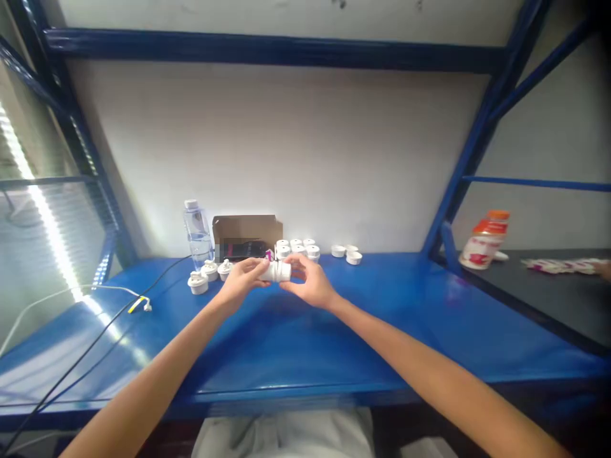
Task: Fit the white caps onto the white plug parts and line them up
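My left hand (pixel 242 281) is closed around the left part of a white plastic cylinder (pixel 281 272), held level above the table. The fingers of my right hand (pixel 312 280) curl round its right end, with the thumb below. A ridge runs around the cylinder near its middle. Left of my hands stand several white round fittings with knobbed tops (pixel 198 283). Just behind them is a group of white round pieces with flat tops (pixel 296 249), set in rows. A few small white caps (pixel 353 257) lie farther right.
The blue table (pixel 334 343) carries a clear water bottle (pixel 196 232), an open brown box (pixel 245 228) and a black cable (pixel 107 327). A white cable end (pixel 147 306) lies at left. Right, an orange-capped bottle (pixel 484 242) stands on a dark surface near another person's hand (pixel 605 270).
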The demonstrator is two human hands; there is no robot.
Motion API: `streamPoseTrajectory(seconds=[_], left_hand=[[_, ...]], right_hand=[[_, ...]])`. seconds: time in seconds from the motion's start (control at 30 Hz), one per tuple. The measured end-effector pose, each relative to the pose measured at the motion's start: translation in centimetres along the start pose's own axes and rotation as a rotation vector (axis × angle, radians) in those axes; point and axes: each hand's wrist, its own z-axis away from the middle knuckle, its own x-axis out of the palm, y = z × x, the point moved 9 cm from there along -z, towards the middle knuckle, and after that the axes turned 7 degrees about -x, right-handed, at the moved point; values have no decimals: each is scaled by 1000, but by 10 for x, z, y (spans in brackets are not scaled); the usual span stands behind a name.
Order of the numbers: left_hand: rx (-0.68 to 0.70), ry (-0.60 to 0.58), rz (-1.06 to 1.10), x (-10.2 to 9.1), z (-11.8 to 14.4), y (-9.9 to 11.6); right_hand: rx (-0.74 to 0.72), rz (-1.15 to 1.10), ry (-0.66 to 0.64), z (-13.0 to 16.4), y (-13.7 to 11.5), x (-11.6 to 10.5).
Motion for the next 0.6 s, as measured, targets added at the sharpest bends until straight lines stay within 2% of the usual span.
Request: streamPoseTrajectory(seconds=[0.2,0.4,0.6], left_hand=[[5,-14,-53,0,0,0],[66,-19,-101,1,1,4],[198,-135,-103,18,8,12]], right_hand=[[-12,21,-29,1,-4,4],[360,-236,13,8,29,7],[548,-325,20,16,41,10]])
